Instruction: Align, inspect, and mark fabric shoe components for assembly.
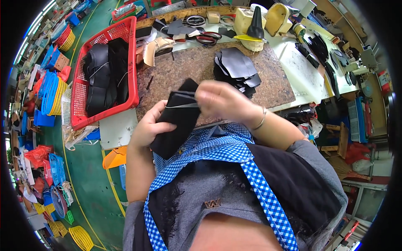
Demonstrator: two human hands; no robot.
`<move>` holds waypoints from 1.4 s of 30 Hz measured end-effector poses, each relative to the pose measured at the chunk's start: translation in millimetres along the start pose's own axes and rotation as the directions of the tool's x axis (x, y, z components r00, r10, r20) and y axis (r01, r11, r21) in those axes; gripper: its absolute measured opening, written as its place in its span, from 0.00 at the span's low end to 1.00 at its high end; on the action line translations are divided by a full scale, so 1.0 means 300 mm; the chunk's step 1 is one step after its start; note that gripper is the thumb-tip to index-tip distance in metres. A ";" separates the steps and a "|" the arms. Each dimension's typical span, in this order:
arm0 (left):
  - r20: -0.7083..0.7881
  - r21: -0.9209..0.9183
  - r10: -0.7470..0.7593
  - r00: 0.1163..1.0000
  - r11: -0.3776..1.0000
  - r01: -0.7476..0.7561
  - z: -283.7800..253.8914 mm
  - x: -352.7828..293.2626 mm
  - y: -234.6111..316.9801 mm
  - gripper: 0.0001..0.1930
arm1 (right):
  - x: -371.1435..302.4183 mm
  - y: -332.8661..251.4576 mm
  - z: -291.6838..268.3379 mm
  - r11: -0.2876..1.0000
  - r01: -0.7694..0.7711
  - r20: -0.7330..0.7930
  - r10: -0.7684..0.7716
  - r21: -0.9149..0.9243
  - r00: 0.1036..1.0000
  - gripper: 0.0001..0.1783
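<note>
My left hand grips a stack of black cut pieces, like leather or fabric, with the thumb lying across its face. The stack tilts in front of my apron, over the table's near edge. A thin whitish band crosses its upper part. At the band's right end is my right hand, smeared by motion, its fingers curled in and seemingly pinching the band. Farther back on the brown speckled board rests a loose pile of black leather-like pieces.
Left of the board, a red basket holds banded black bundles. Along the back are scissors, tape rolls and a black cone on a yellowish container. Black strips lie at right. Blue and yellow baskets stand across the green floor.
</note>
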State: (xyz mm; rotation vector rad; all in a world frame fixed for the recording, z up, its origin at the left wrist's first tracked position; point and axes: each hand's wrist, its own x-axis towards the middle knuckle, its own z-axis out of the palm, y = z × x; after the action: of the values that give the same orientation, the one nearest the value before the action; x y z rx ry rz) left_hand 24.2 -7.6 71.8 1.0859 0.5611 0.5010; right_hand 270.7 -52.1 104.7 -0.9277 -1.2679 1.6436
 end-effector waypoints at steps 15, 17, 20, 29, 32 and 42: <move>-0.527 0.795 0.417 0.741 0.550 0.255 -0.174 -0.010 -0.188 0.26 | -0.339 0.025 -0.656 -0.018 -0.736 -0.605 -0.556 -0.677 0.570 0.21; -0.542 0.803 0.409 0.734 0.510 0.308 -0.152 -0.022 -0.163 0.26 | -0.347 0.064 -0.633 -0.134 -0.728 -0.566 -0.541 -0.673 0.622 0.30; -0.580 0.805 0.469 0.666 0.457 0.379 -0.118 -0.021 -0.182 0.29 | -0.236 0.116 -0.436 0.148 -0.253 -0.287 -0.646 -0.956 0.707 0.34; -0.716 0.511 0.341 0.609 0.850 0.125 -0.053 -0.067 -0.142 0.24 | -0.089 0.189 -0.343 -0.120 -0.146 -0.093 -0.367 -0.982 0.926 0.40; -0.596 -0.213 0.034 0.802 0.956 -0.199 0.003 -0.104 -0.077 0.16 | -0.113 0.179 -0.374 -0.203 -0.134 -0.041 -0.410 -0.970 0.911 0.36; -0.685 -0.164 0.087 0.723 0.949 -0.270 0.223 0.138 -0.138 0.10 | 0.054 0.141 -0.008 0.398 0.428 0.084 -0.645 -0.812 0.759 0.20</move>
State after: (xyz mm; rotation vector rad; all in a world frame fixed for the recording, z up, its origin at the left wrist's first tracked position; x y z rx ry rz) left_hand 103.0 -42.7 50.2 0.6869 1.0009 1.1360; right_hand 259.3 -41.9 62.1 -1.0066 -1.9134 0.3365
